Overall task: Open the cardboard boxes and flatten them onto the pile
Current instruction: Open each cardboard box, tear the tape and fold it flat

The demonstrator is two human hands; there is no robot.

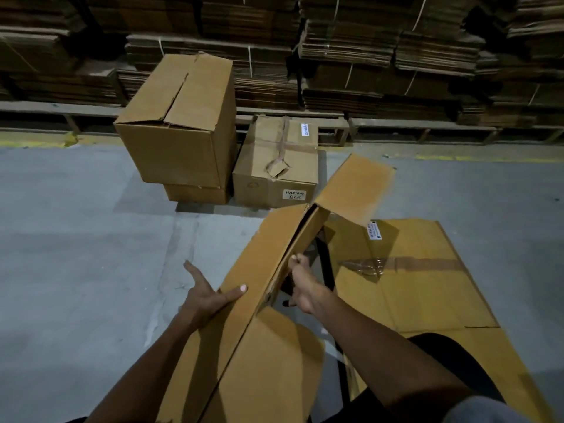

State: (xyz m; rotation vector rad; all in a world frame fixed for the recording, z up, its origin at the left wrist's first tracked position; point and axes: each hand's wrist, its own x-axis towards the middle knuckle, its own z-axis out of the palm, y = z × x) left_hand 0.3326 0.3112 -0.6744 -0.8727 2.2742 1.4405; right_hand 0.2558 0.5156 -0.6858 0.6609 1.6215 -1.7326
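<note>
Grey concrete floor (76, 254) of a store, bundled flat cardboard stacked along the far wall (381, 56); sealed boxes (180, 123) wait at far centre, and the flattened pile (421, 276) lies at near right. The opened box (259, 270) stands tilted in the near centre beside the pile, apparently mid-collapse. The left hand (207, 297), fingers spread, braces its outer left panel, while the right hand (305, 285) reaches inside, its grip curled on the upper panel's edge.

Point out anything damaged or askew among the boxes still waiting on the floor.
The small box has torn, peeling tape curling off its top. The tall box sits skewed on the low box beneath, overhanging it, top flaps not fully closed.
</note>
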